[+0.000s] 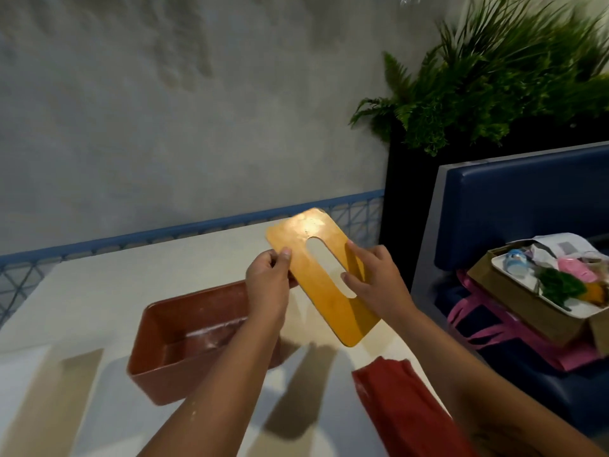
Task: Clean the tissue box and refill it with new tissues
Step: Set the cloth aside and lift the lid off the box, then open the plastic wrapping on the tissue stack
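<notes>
Holding the yellow lid (333, 311) clear of the table (131, 275), the person has it tilted face-up between both hands, presumably so the top face and its oval slot can be examined or wiped. The left hand (268, 278) pinches the lid's left long edge, thumb flat on top and fingers curled beneath. The right hand (375, 278) grips the opposite side, thumb pressed at the slot's rim and forefinger laid along the edge; its other fingers are hidden. The tissue box base (197, 301), brown-red and open, sits on the table below and left of the lid, apart from it. A pale streak marks its floor; dust or glare cannot be distinguished. No tissues are visible inside, so the box appears emptied for cleaning and refilling is judged not yet begun. A red cloth (395, 404) lies at the table's near right edge, within reach, likely the wiping rag. To the right, a blue bench (514, 206) carries a cardboard carton (527, 308) of mixed items; no tissue pack can be identified among them.
</notes>
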Available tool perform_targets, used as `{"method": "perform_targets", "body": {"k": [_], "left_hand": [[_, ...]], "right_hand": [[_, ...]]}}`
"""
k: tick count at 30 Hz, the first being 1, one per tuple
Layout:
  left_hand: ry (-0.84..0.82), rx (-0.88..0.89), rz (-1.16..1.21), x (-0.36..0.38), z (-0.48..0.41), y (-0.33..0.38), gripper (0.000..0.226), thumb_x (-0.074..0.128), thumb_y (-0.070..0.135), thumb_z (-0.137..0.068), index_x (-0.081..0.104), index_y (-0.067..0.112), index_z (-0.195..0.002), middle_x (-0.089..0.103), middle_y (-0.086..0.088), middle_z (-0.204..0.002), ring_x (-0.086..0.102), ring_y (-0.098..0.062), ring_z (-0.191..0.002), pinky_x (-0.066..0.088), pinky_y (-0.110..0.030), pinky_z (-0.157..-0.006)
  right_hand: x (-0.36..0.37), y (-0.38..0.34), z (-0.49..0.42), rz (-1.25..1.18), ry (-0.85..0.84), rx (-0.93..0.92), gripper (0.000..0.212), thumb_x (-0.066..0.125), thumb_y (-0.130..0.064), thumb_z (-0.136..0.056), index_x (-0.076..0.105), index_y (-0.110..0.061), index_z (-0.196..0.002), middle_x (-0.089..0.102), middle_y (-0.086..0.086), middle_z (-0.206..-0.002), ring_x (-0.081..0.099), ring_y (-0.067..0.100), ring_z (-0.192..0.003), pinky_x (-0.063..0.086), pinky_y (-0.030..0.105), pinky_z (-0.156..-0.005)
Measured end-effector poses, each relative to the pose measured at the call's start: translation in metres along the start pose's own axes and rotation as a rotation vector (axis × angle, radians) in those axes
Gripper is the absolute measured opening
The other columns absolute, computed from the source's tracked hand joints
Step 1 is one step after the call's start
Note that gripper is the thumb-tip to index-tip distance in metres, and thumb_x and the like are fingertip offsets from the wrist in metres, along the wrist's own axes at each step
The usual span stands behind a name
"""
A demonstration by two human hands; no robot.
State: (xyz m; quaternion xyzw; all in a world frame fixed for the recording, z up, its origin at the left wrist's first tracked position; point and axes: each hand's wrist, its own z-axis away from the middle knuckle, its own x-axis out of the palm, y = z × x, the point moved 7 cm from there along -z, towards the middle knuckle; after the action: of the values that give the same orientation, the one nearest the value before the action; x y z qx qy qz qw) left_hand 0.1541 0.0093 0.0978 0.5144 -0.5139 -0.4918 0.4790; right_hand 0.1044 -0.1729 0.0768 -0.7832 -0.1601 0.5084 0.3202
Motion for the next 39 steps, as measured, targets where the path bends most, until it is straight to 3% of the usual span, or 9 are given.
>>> {"method": "perform_targets", "body": {"k": [1, 3, 6, 8, 12, 16, 30, 35, 39], "left_hand": [[0.001, 0.007, -0.014, 0.008, 0.001, -0.002, 0.016, 0.05, 0.024, -0.094, 0.061, 0.014, -0.097, 0.064, 0.0, -0.09, 0.063, -0.014, -0.078, 0.049, -0.018, -0.059], [-0.022, 0.02, -0.079, 0.031, 0.003, -0.014, 0.031, 0.055, 0.016, -0.092, 0.055, 0.013, -0.122, 0.062, 0.0, -0.103, 0.061, -0.014, -0.085, 0.053, -0.024, -0.068], [-0.082, -0.025, -0.183, 0.06, 0.007, -0.05, 0.05, 0.06, 0.005, -0.087, 0.045, 0.012, -0.134, 0.058, 0.0, -0.116, 0.059, -0.021, -0.103, 0.051, -0.034, -0.087], [-0.099, -0.033, -0.273, 0.072, 0.007, -0.078, 0.048, 0.06, 0.006, -0.087, 0.046, 0.015, -0.132, 0.056, 0.006, -0.118, 0.057, -0.019, -0.106, 0.048, -0.034, -0.089], [-0.054, 0.012, -0.541, 0.075, 0.0, -0.107, 0.026, 0.059, 0.014, -0.087, 0.058, 0.018, -0.113, 0.063, -0.003, -0.112, 0.061, -0.021, -0.098, 0.051, -0.033, -0.083], [-0.054, 0.019, -0.766, 0.074, -0.007, -0.125, 0.019, 0.057, 0.018, -0.085, 0.06, 0.017, -0.103, 0.065, -0.005, -0.103, 0.062, -0.022, -0.092, 0.053, -0.037, -0.078], [-0.178, 0.081, -1.284, 0.081, 0.011, -0.127, 0.033, 0.037, 0.026, -0.098, 0.046, 0.016, -0.129, 0.046, -0.004, -0.133, 0.04, -0.022, -0.12, 0.041, -0.033, -0.09], [-0.22, 0.067, -1.184, 0.082, 0.015, -0.1, 0.035, 0.038, 0.016, -0.096, 0.042, 0.012, -0.13, 0.045, -0.01, -0.132, 0.043, -0.026, -0.12, 0.04, -0.036, -0.094], [-0.152, 0.15, -0.966, 0.07, 0.02, -0.046, 0.041, 0.041, 0.011, -0.094, 0.042, 0.015, -0.135, 0.045, -0.008, -0.135, 0.047, -0.025, -0.122, 0.041, -0.036, -0.097]], "right_hand": [[0.0, 0.009, -0.002, -0.012, 0.021, 0.031, 0.061, 0.057, -0.037, -0.091, 0.031, -0.028, -0.145, 0.035, -0.004, -0.114, 0.042, 0.011, -0.103, 0.033, 0.021, -0.083], [0.003, 0.033, -0.008, -0.047, 0.049, 0.109, 0.061, 0.057, -0.036, -0.091, 0.032, -0.025, -0.145, 0.034, -0.003, -0.111, 0.04, 0.01, -0.097, 0.033, 0.022, -0.082], [0.014, 0.062, -0.014, -0.023, 0.051, 0.201, 0.058, 0.059, -0.035, -0.09, 0.038, -0.019, -0.142, 0.035, 0.002, -0.108, 0.047, 0.017, -0.097, 0.041, 0.028, -0.083], [0.024, 0.076, -0.016, 0.048, 0.031, 0.241, 0.05, 0.058, -0.035, -0.09, 0.047, -0.015, -0.134, 0.039, 0.007, -0.109, 0.05, 0.025, -0.101, 0.045, 0.034, -0.085], [0.042, 0.09, -0.016, 0.312, -0.017, 0.243, 0.038, 0.052, -0.042, -0.091, 0.052, -0.019, -0.12, 0.047, 0.01, -0.113, 0.044, 0.028, -0.108, 0.041, 0.036, -0.086], [0.057, 0.096, -0.018, 0.373, -0.064, 0.202, 0.041, 0.048, -0.044, -0.092, 0.048, -0.018, -0.124, 0.046, 0.012, -0.118, 0.041, 0.027, -0.111, 0.041, 0.034, -0.086], [0.071, 0.099, -0.01, 0.553, -0.095, 0.151, 0.046, 0.038, -0.049, -0.095, 0.047, -0.018, -0.127, 0.046, 0.01, -0.125, 0.041, 0.025, -0.114, 0.038, 0.033, -0.087], [0.054, 0.084, -0.01, 0.575, -0.078, 0.171, 0.055, 0.031, -0.054, -0.095, 0.034, -0.023, -0.141, 0.044, 0.009, -0.131, 0.039, 0.026, -0.119, 0.036, 0.036, -0.091], [0.027, 0.037, -0.015, 0.407, 0.033, 0.113, 0.05, 0.04, -0.048, -0.095, 0.043, -0.022, -0.138, 0.046, 0.01, -0.129, 0.039, 0.029, -0.119, 0.034, 0.04, -0.092]]}}
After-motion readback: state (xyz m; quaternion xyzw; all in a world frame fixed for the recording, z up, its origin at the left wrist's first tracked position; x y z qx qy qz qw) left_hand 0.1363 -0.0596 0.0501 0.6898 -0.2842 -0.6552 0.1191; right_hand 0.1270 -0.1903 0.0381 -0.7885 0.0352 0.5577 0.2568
